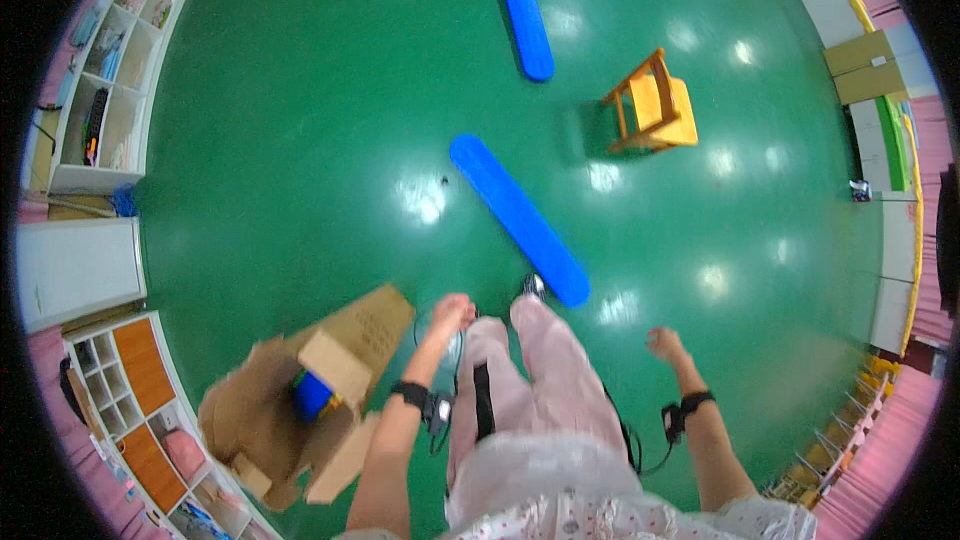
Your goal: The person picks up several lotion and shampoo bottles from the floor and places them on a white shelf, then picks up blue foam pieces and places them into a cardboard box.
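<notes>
My left hand (453, 313) hangs beside my left leg with its fingers curled in and nothing seen in it. On the other side, my right hand (664, 343) is held out from my body, its fingers loosely bent and apart, holding nothing. Just ahead of my feet a long blue board with rounded ends (520, 220) lies slantwise on the floor, its near end beside my shoe (534, 286). A second blue board (525, 15) lies farther off. Nearest my left hand is a large opened cardboard box (365, 330) with a blue thing (313, 396) inside.
A wooden chair (660, 105) stands on the green floor (300, 140) at the far right. White shelves (130, 50) and cabinets with orange doors (150, 370) line the left wall. White cabinets (895, 270) run along the right, with small wooden chairs (840, 440) at the near right.
</notes>
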The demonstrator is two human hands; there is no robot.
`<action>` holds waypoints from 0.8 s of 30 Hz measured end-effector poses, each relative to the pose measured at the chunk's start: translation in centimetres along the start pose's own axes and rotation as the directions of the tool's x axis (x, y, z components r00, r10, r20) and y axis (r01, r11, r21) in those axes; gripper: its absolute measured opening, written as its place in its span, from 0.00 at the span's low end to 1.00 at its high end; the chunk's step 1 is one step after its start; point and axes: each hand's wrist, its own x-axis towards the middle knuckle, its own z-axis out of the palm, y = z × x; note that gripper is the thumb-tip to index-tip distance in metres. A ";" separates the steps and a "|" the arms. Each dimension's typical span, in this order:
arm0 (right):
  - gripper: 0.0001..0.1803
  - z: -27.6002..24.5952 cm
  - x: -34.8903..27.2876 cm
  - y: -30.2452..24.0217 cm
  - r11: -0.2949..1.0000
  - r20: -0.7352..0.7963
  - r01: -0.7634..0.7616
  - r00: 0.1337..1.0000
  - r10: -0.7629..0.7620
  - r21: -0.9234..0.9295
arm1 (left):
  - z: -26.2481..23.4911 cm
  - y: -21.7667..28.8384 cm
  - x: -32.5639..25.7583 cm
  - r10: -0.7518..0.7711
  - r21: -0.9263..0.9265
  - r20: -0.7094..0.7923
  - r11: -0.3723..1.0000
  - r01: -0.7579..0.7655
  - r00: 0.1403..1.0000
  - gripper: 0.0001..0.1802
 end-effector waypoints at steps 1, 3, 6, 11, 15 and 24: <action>0.20 1.4 4.9 -2.8 0.983 0.130 -0.110 0.987 0.091 0.150 | -1.3 -3.4 4.2 0.112 0.138 -0.040 0.985 -0.105 0.993 0.13; 0.23 4.8 7.0 -3.2 0.906 0.325 -0.357 0.905 0.276 0.225 | 4.6 -3.7 9.2 -0.199 -0.045 -0.029 0.979 0.198 0.979 0.17; 0.32 11.7 19.4 -8.6 0.999 0.286 -0.034 0.957 0.041 -0.031 | 0.1 -12.5 20.4 -0.091 0.432 -0.009 0.898 0.086 0.996 0.29; 0.47 21.2 35.4 -8.4 0.994 0.178 0.005 0.984 0.014 -0.108 | 3.8 -15.0 35.1 -0.044 0.481 -0.365 0.847 0.228 0.930 0.33; 0.57 25.9 43.7 -9.2 0.986 0.044 0.017 0.999 -0.024 0.165 | -0.9 -12.7 44.7 0.330 0.581 -0.533 0.812 0.053 0.779 0.38; 0.32 26.8 48.3 -9.6 0.862 0.319 -0.136 0.947 -0.031 0.489 | -14.0 -5.9 54.8 0.591 0.986 -0.041 0.156 -0.065 0.806 0.21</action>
